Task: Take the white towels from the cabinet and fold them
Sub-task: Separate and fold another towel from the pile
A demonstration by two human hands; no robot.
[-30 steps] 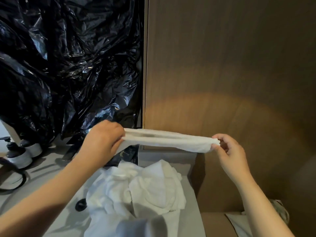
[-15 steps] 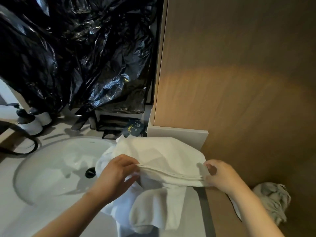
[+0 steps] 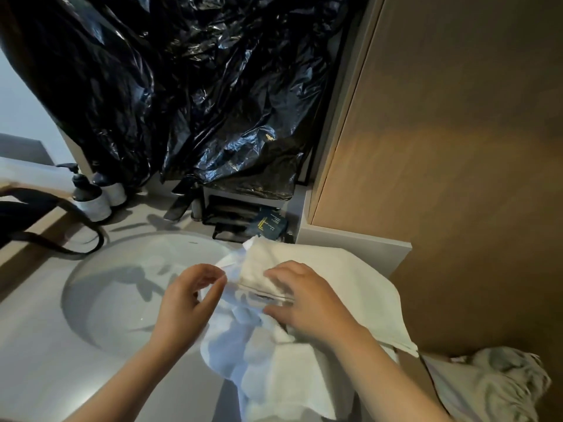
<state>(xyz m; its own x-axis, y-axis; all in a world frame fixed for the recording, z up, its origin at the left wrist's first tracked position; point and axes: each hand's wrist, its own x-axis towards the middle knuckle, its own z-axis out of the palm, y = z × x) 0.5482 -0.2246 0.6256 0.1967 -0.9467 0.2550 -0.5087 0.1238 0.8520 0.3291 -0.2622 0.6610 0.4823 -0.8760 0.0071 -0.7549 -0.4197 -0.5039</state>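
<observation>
A small folded white towel (image 3: 259,266) lies across a heap of loose white towels (image 3: 274,363) on the counter, right of the sink. My right hand (image 3: 307,303) grips the folded towel's right part, fingers on top and thumb below its layered edge. Just off the towel's left edge is my left hand (image 3: 189,300), with its fingers curved and nothing visibly between them. A larger white towel (image 3: 365,293) spreads out to the right, under the folded one.
The white sink basin (image 3: 122,300) is to the left, with a faucet (image 3: 179,202) and soap bottles (image 3: 88,196) behind it. Black plastic sheeting (image 3: 182,86) hangs above. A wooden cabinet wall (image 3: 457,147) stands on the right. A grey cloth (image 3: 502,385) lies at the bottom right.
The towel held stretched between both hands came down onto the heap and was folded shorter. My right hand moved left along it, and my left hand let go of its end.
</observation>
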